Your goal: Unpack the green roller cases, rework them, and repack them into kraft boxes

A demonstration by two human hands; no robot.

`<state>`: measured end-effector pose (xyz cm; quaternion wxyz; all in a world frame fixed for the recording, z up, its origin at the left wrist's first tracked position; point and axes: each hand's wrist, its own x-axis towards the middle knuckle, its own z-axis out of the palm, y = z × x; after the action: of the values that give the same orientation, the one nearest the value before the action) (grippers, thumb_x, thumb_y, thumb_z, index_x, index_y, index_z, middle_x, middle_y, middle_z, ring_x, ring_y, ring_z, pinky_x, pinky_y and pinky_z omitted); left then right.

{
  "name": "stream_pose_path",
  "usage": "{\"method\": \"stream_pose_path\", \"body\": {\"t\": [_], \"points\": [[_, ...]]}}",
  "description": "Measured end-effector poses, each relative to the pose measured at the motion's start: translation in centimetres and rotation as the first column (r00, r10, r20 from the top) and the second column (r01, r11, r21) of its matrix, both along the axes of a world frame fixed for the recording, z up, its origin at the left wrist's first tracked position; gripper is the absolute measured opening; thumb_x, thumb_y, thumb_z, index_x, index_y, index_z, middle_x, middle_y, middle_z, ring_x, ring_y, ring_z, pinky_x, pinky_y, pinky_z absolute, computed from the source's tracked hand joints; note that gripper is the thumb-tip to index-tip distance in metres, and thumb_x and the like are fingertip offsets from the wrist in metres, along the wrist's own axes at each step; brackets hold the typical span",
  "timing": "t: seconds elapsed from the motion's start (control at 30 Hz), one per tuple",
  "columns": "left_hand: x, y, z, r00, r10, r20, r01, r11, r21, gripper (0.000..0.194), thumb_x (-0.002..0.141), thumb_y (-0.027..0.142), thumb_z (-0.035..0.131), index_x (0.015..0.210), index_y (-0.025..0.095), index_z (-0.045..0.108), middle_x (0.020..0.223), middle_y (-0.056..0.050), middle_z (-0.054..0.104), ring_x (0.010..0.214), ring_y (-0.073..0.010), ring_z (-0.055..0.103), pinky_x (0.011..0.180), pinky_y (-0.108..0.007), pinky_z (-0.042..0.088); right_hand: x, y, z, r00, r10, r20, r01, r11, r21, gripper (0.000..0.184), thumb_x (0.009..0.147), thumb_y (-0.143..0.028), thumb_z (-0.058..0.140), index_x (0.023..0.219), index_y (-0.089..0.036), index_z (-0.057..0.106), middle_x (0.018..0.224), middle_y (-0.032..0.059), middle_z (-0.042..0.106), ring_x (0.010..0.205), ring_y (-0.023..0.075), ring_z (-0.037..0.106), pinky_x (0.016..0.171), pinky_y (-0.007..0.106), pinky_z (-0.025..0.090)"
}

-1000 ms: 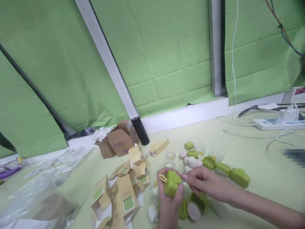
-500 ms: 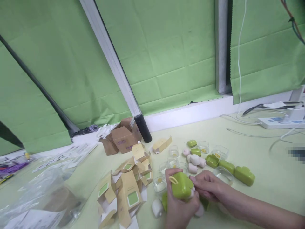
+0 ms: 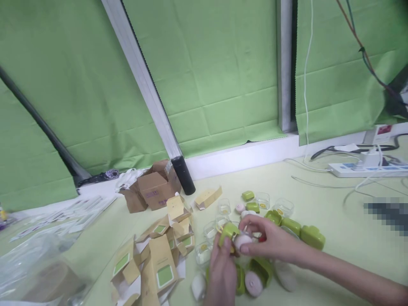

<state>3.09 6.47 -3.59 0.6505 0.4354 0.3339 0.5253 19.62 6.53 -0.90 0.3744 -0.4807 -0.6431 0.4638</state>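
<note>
Forearm (image 3: 342, 270) aslant, right hand (image 3: 270, 239) half-curled around pale piece (image 3: 242, 240)

The left hand (image 3: 223, 265) grips, thumb (image 3: 226, 245) up, while the right hand (image 3: 267, 239), forearm (image 3: 344, 269) slanting from the right, pinches beside it.

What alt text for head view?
A person's left hand holds a glossy green case while the right hand touches a pale pink, rounded piece beside it. Clear plastic cups and opened tan cardboard boxes lie on the pale green table.
</note>
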Motion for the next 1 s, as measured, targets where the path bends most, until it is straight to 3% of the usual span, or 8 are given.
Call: {"method": "stream_pose_path", "body": {"t": [0.1,0.17,0.3,0.4,0.5,0.73,0.87,1.0], "points": [[-0.7,0.6,1.1,0.938,0.084,0.336,-0.037,0.989,-0.144,0.053,0.07,0.038,0.073,0.119,0.027,0.057,0.096,-0.002,0.07,0.08,-0.013,0.065,0.066,-0.02,0.05,2.9,1.7,0.7,0.932,-0.18,0.314,0.14,0.979,0.146,0.034,0.081,-0.047,0.059,0.106,-0.024,0.058,0.096,0.0044,0.066,0.077,0.0208,0.063,0.062,0.031,0.047],[-1.0,0.7,1.5,0.905,0.127,0.405,-0.064,0.984,-0.165,0.044,0.071,0.032,0.074,0.112,0.024,0.062,0.096,-0.004,0.071,0.084,-0.0143,0.065,0.07,-0.023,0.052,5.0,2.9,0.8,0.868,-0.277,0.412,0.206,0.956,0.209,0.036,0.078,-0.046,0.061,0.105,-0.023,0.062,0.094,0.0076,0.066,0.077,0.025,0.062,0.062,0.035,0.045],[-0.9,0.3,1.7,0.916,0.12,0.384,-0.048,0.98,-0.191,0.018,0.083,0.026,0.063,0.093,0.014,0.07,0.099,-0.01,0.07,0.093,-0.018,0.064,0.082,-0.03,0.054,6.3,3.5,0.5,0.827,-0.317,0.465,0.23,0.944,0.235,0.041,0.078,-0.055,0.055,0.101,-0.022,0.062,0.09,0.0079,0.064,0.072,0.024,0.06,0.063,0.036,0.044],[-0.4,-0.2,1.6,0.925,0.144,0.353,-0.058,0.968,-0.242,0.016,0.086,0.023,0.06,0.09,0.012,0.071,0.1,-0.01,0.071,0.093,-0.0177,0.065,0.087,-0.032,0.054,4.4,2.2,0.4,0.913,-0.178,0.368,0.112,0.975,0.192,0.041,0.09,-0.058,0.036,0.091,-0.022,0.057,0.086,0.0039,0.063,0.072,0.0195,0.058,0.062,0.031,0.046],[-0.1,-0.5,1.4,0.936,0.153,0.318,-0.067,0.962,-0.266,0.014,0.083,0.023,0.064,0.089,0.011,0.071,0.099,-0.011,0.072,0.092,-0.0178,0.066,0.087,-0.031,0.054,1.6,0.4,0.6,0.952,-0.046,0.303,0.002,0.99,0.144,0.037,0.092,-0.053,0.035,0.078,-0.022,0.049,0.075,0.0011,0.058,0.065,0.0169,0.054,0.055,0.027,0.042],[0.9,-0.7,0.5,0.968,0.045,0.247,0.003,0.981,-0.193,0.023,0.075,0.03,0.073,0.091,0.014,0.074,0.093,-0.009,0.075,0.086,-0.0165,0.068,0.082,-0.025,0.053,-0.8,-0.9,0.7,0.842,-0.219,0.492,0.056,0.944,0.324,0.021,0.093,-0.029,0.037,0.073,-0.023,0.038,0.063,-0.0019,0.055,0.055,0.0153,0.049,0.049,0.025,0.028],[1.1,-0.7,0.1,0.973,0.003,0.229,0.03,0.989,-0.142,0.028,0.072,0.032,0.075,0.096,0.017,0.074,0.098,-0.01,0.075,0.098,-0.0217,0.067,0.088,-0.029,0.051,-1.0,-0.8,0.3,0.852,-0.246,0.462,0.084,0.935,0.344,0.021,0.087,-0.031,0.045,0.07,-0.023,0.035,0.06,-0.0038,0.05,0.052,0.014,0.045,0.047,0.024,0.025],[1.2,-0.9,-0.4,0.973,0.027,0.23,0.012,0.986,-0.164,0.045,0.065,0.029,0.081,0.108,0.023,0.069,0.111,-0.009,0.071,0.107,-0.0241,0.063,0.092,-0.033,0.048,-1.3,-0.5,0.0,0.89,-0.261,0.375,0.154,0.944,0.291,0.029,0.077,-0.024,0.054,0.062,-0.023,0.029,0.054,-0.0065,0.042,0.05,0.012,0.04,0.046,0.023,0.023]]}}
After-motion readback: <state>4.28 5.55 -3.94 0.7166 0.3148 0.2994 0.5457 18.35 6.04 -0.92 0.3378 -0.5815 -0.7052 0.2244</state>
